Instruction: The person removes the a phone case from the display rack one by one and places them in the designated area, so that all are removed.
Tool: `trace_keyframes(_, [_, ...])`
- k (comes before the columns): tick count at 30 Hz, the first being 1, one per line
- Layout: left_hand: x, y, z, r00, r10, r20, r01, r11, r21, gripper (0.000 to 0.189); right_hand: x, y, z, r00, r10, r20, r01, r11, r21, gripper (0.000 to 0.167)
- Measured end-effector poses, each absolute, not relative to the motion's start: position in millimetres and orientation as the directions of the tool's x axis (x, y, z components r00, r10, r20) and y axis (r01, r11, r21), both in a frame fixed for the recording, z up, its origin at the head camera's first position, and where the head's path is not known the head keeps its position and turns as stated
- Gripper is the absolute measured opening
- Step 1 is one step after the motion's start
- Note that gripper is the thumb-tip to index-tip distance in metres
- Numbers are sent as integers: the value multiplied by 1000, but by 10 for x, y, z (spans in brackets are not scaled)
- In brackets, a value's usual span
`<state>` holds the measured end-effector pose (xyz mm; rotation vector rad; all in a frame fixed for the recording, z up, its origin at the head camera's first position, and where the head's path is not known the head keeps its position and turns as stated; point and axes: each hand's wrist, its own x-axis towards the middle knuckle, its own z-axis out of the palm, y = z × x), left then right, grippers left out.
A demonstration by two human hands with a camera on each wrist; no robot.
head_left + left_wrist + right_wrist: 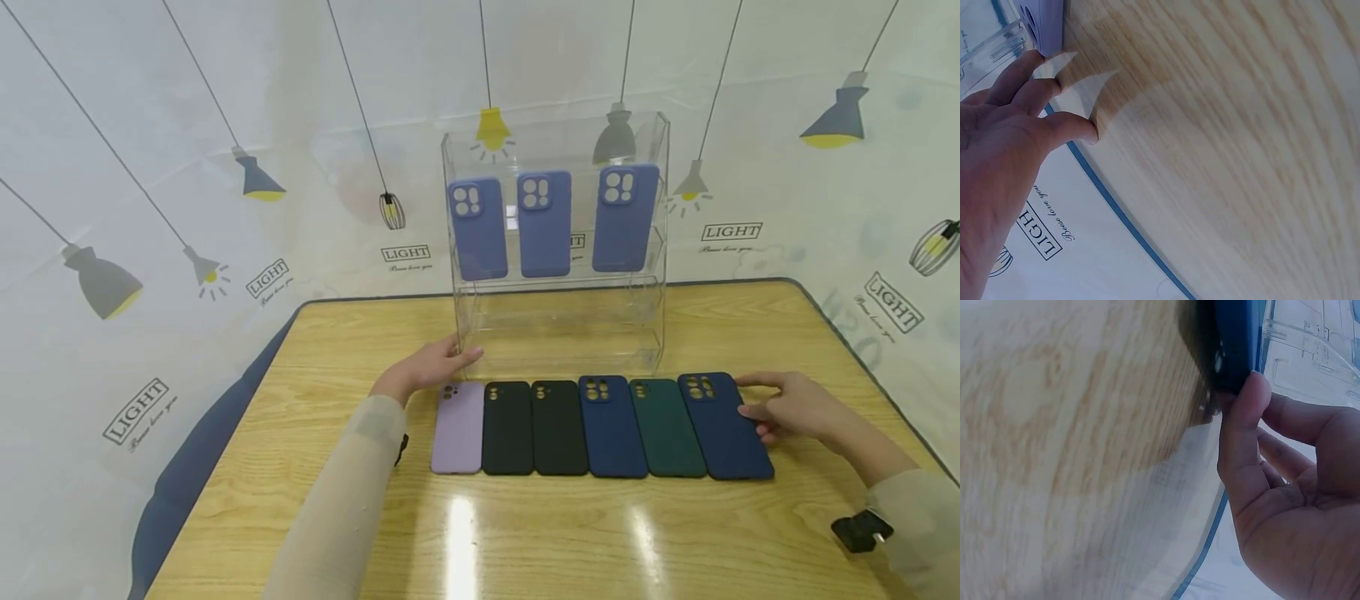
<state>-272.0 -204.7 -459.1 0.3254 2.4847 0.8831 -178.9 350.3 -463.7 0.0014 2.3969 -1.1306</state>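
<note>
Six phone cases lie face down in a row on the table. From left they are a lilac phone case, a black case, another black case, a blue case, a green case and a blue phone case. My right hand pinches that last one by its right edge, its index finger near the top corner. In the right wrist view, fingertips meet the case's edge. My left hand rests with loose fingers between the lilac case's top and the clear display stand.
Three periwinkle cases stand in the stand's upper tier: a left one, a middle one and a right one. Its lower tiers are transparent. The wooden table meets a printed wall covering at the back.
</note>
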Motion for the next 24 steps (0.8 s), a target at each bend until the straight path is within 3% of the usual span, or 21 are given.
trace_keyframes(24, [-2725,-2056,-4600,-858,377,-349,57,744,665,95,-1841,3519,-4526,-874,-195,-446,229,644,-730,63])
